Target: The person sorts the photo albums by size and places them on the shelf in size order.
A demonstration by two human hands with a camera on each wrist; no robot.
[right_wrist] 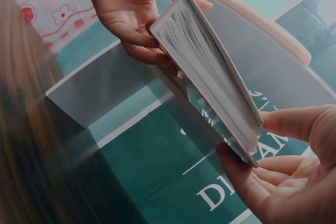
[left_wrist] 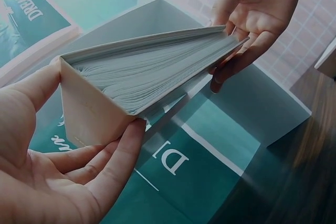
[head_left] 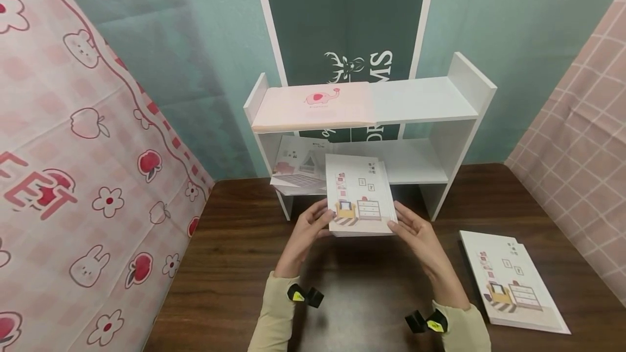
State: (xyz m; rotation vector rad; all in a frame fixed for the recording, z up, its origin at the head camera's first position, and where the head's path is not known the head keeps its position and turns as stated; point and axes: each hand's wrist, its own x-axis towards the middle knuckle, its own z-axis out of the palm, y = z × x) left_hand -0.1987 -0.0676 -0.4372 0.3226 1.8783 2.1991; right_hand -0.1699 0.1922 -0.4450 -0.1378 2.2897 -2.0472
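Note:
Both hands hold a thick white album [head_left: 363, 192], its cover printed with a yellow armchair and a dresser, in front of a white two-tier shelf [head_left: 459, 145]. My left hand [head_left: 308, 227] grips the spine side, thumb on the front cover and fingers beneath. On the opposite side my right hand [head_left: 420, 238] pinches the covers' edges between thumb and fingers. Many page edges [left_wrist: 152, 74] show in the left wrist view. Just behind, at the left of the lower tier, lies another album [head_left: 303, 162] with a grey-and-pink room picture.
A pink album [head_left: 323, 107] with an elephant lies on the left of the top tier. White albums [head_left: 513, 281] with the armchair picture are piled on the brown table [head_left: 230, 265] at right. Patterned cloths [head_left: 112, 151] hang at the sides, a green cloth [head_left: 205, 42] behind.

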